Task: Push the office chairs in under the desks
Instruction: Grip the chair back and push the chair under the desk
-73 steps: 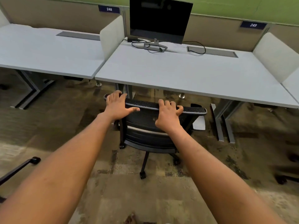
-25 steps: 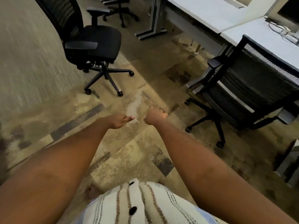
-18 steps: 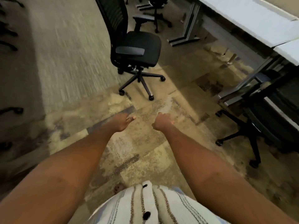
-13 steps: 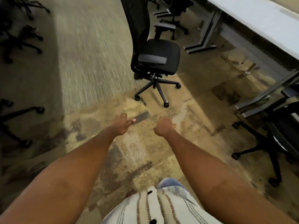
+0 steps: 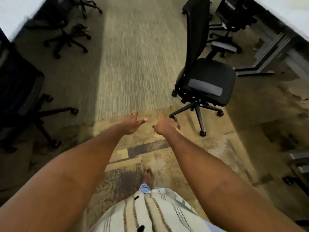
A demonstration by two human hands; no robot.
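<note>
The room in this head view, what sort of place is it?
Most likely an open-plan office. A black swivel chair on castors stands out on the patterned carpet, more chairs sit on both sides, and a white desk on metal legs runs along the right.

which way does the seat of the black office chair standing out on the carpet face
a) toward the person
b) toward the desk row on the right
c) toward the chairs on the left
b: the black office chair has its tall backrest on its left side and its seat cushion and grey armrest pads extending right, toward the grey desk legs; neither the left hand nor the right hand touches it.
</note>
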